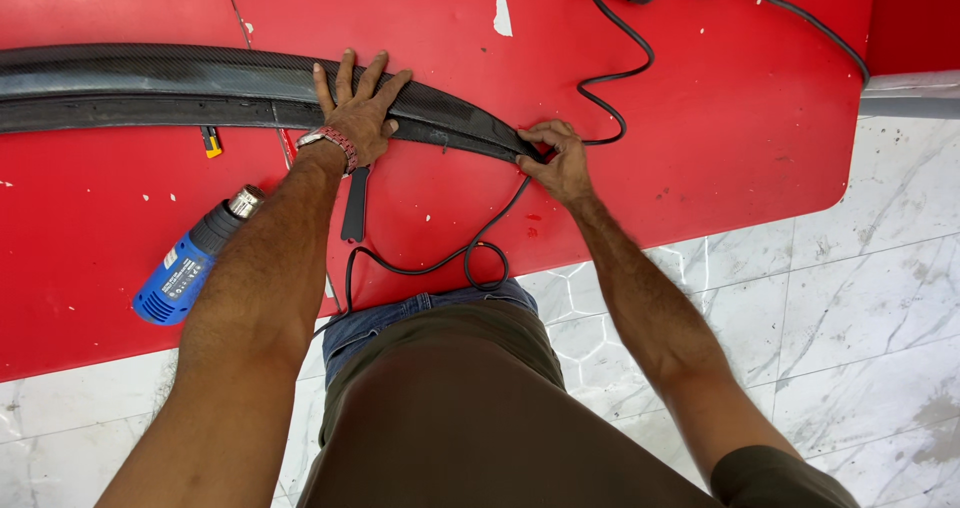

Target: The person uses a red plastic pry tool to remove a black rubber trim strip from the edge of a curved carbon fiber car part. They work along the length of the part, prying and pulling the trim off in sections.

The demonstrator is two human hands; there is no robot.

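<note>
Surface: red painted table with chipped white spots, standing on a pale marble-tiled floor.
Landmark: long curved black carbon-weave trim panel, lying across the table from the far left edge and tapering to a point at mid-table.
Below the panel, far left: blue and black heat gun with a metal nozzle, lying untouched on the table, nozzle aimed up toward the panel.
Just under the panel's lower edge: small yellow and black utility knife, partly tucked beneath it.
Left hand: left hand lies flat on the panel, fingers spread wide, palm pressing down; the grip is released, nothing clasped, only bearing on the panel's surface.
Below the left wrist: flat black plastic tool, lying loose on the table.
Cord: thin black power cable, running from a plug block above the panel's tip, looping past it and down to the table's near edge.
Right hand: right hand at the panel's tapered tip, thumb and fingertips pinched closed on the thin edge there; whether it holds the panel itself or a film over it is too small to tell.
Step in hand: judged as working the end of the panel, one hand steadying, the other pulling or tucking at the tip.
Next move calls for: steady downward pressure from the flat hand and a firm, even pinch along the edge, kept clear of the cable beside the tip.
</note>
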